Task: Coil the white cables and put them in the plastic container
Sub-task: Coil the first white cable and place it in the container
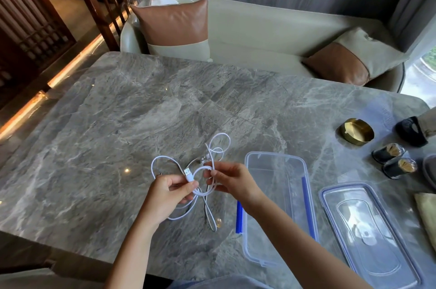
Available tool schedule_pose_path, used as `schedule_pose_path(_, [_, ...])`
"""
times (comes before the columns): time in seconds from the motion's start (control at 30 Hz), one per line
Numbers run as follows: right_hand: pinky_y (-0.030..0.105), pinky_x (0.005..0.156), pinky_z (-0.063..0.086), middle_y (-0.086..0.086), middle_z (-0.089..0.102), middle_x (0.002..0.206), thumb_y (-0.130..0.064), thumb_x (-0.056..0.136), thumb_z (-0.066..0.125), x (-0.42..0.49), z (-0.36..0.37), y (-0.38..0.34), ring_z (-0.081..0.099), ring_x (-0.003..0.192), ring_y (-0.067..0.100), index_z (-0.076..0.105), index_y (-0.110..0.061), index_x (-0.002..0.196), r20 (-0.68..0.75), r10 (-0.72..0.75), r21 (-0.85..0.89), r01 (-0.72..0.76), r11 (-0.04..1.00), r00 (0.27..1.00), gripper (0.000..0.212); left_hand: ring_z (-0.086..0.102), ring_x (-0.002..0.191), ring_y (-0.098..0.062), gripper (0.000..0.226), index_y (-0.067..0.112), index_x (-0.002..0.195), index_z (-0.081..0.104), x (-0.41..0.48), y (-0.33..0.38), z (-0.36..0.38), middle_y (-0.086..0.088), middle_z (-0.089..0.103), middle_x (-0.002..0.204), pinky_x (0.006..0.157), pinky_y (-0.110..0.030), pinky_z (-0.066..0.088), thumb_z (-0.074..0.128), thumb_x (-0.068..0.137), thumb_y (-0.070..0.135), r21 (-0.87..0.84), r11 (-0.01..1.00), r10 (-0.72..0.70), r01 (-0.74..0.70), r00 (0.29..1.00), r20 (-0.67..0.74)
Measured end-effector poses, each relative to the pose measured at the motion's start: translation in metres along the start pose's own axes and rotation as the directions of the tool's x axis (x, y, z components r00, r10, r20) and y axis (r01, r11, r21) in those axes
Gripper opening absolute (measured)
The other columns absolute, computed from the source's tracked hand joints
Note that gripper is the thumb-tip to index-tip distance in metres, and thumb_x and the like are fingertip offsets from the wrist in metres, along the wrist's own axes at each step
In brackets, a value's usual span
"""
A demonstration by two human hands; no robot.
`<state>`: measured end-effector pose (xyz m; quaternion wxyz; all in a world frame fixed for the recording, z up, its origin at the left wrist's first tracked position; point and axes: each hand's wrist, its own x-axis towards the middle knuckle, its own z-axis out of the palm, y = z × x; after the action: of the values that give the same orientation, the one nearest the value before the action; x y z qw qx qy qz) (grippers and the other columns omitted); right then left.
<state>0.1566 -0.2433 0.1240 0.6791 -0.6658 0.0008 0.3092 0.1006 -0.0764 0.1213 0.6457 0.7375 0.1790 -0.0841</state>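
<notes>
- Left hand (169, 190): thumb and forefinger pinch a white cable just below its USB plug. The grip is clamped on the cable.
- Right hand (230, 179): fingertips pinch several strands close beside the left hand. This grip is also clamped on the cable.
- White cables (188, 173): one loose tangle held between the two hands, just above the worktop (141, 111).
  - Open loops fan out to the left and the far side; the tails trail down onto the stone toward the person.
  - There look to be at least two cables, but I cannot tell the exact count.
- Plastic container (274, 182): stands open on the worktop just right of the right hand, and nothing shows inside it. Its lid (368, 232) lies flat beside it, further right.
- Progress, as judged: early.
  - Done — container opened, cables in hand.
  - No tidy coil is formed and nothing is stowed.
  - Left to do — separate the strands, wind each cable into a coil, and set the coils in the container.
</notes>
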Motion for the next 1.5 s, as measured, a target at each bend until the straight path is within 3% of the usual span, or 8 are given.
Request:
schedule_pose_path(0.2, [0.025, 0.077, 0.053, 0.0, 0.067, 0.081, -0.002, 0.091, 0.056, -0.001, -0.01, -0.004, 0.062, 0.077, 0.008, 0.064, 0.001, 0.11, 0.11, 0.015, -0.224, 0.01, 0.975, 0.994, 0.021, 0.057, 0.055, -0.008, 0.009, 0.011, 0.071, 0.071, 0.004, -0.002, -0.007, -0.001, 0.064, 0.058, 0.057, -0.016, 0.044, 0.07, 0.08, 0.014, 0.067, 0.994, 0.088, -0.089, 0.996, 0.018])
schedule_pose_path(0.37, [0.038, 0.089, 0.055, 0.005, 0.067, 0.084, -0.001, 0.091, 0.057, -0.004, -0.013, -0.01, 0.065, 0.083, 0.017, 0.064, 0.003, 0.109, 0.161, 0.032, -0.131, -0.011, 0.991, 0.986, 0.02, 0.058, 0.058, -0.007, 0.008, 0.014, 0.073, 0.072, 0.006, -0.004, -0.009, 0.002, 0.065, 0.06, 0.061, -0.016, 0.045, 0.07, 0.08, 0.017, 0.089, 0.987, 0.133, -0.134, 0.991, 0.015])
schedule_pose_path(0.5, [0.032, 0.086, 0.056, 0.002, 0.067, 0.085, -0.005, 0.09, 0.059, -0.005, -0.016, -0.012, 0.065, 0.087, 0.015, 0.064, -0.004, 0.114, 0.22, 0.034, -0.095, -0.013, 0.995, 0.975, 0.025, 0.055, 0.055, 0.004, 0.006, 0.016, 0.076, 0.073, 0.007, -0.003, -0.009, 0.012, 0.066, 0.058, 0.055, -0.006, 0.041, 0.069, 0.081, 0.015, 0.059, 0.982, 0.179, -0.177, 0.984, -0.025])
schedule_pose_path(0.97, [0.02, 0.071, 0.057, -0.002, 0.071, 0.084, -0.017, 0.074, 0.068, -0.008, -0.026, -0.003, 0.07, 0.082, 0.009, 0.071, -0.018, 0.11, 0.434, 0.065, 0.352, -0.235, 0.906, 0.899, 0.036, 0.064, 0.07, -0.004, 0.017, 0.027, 0.089, 0.072, 0.005, 0.006, -0.008, 0.006, 0.073, 0.077, 0.063, -0.015, 0.052, 0.062, 0.075, 0.032, -0.28, 0.949, 0.143, -0.141, 0.99, -0.014])
schedule_pose_path(1.07, [0.021, 0.072, 0.058, -0.004, 0.072, 0.082, -0.017, 0.075, 0.069, -0.009, -0.029, -0.006, 0.071, 0.081, 0.008, 0.069, -0.015, 0.113, 0.455, 0.1, 0.311, -0.264, 0.913, 0.885, 0.038, 0.063, 0.086, -0.003, 0.023, 0.029, 0.101, 0.068, 0.009, 0.013, -0.012, 0.009, 0.072, 0.096, 0.073, -0.012, 0.048, 0.056, 0.087, 0.015, -0.176, 0.95, 0.253, -0.257, 0.966, -0.042])
schedule_pose_path(1.2, [0.024, 0.081, 0.057, -0.006, 0.072, 0.081, -0.006, 0.089, 0.056, -0.009, -0.035, -0.008, 0.07, 0.084, 0.007, 0.059, -0.005, 0.12, 0.518, 0.126, 0.178, -0.251, 0.952, 0.846, 0.031, 0.05, 0.114, -0.002, 0.04, 0.024, 0.115, 0.062, 0.022, 0.023, -0.005, 0.01, 0.057, 0.123, 0.094, -0.014, 0.038, 0.063, 0.082, 0.001, 0.268, 0.868, 0.377, -0.417, 0.906, 0.191])
schedule_pose_path(1.37, [0.022, 0.073, 0.058, -0.002, 0.073, 0.082, -0.013, 0.081, 0.065, -0.01, -0.046, -0.01, 0.071, 0.085, 0.011, 0.07, -0.012, 0.108, 0.478, 0.111, 0.195, -0.228, 0.954, 0.871, 0.028, 0.062, 0.081, -0.006, 0.008, 0.014, 0.084, 0.072, 0.033, 0.014, 0.008, 0.001, 0.071, 0.084, 0.081, -0.026, 0.045, 0.07, 0.078, 0.008, 0.246, 0.913, 0.285, -0.327, 0.94, 0.19])
schedule_pose_path(1.5, [0.021, 0.069, 0.057, -0.001, 0.074, 0.079, -0.015, 0.076, 0.069, -0.005, -0.049, -0.01, 0.071, 0.081, 0.01, 0.073, -0.014, 0.102, 0.382, 0.084, 0.171, -0.16, 0.972, 0.92, 0.026, 0.062, 0.073, -0.008, 0.022, 0.024, 0.078, 0.072, 0.032, -0.001, -0.003, 0.002, 0.072, 0.077, 0.074, -0.027, 0.048, 0.067, 0.08, 0.003, 0.15, 0.96, 0.23, -0.235, 0.972, 0.053])
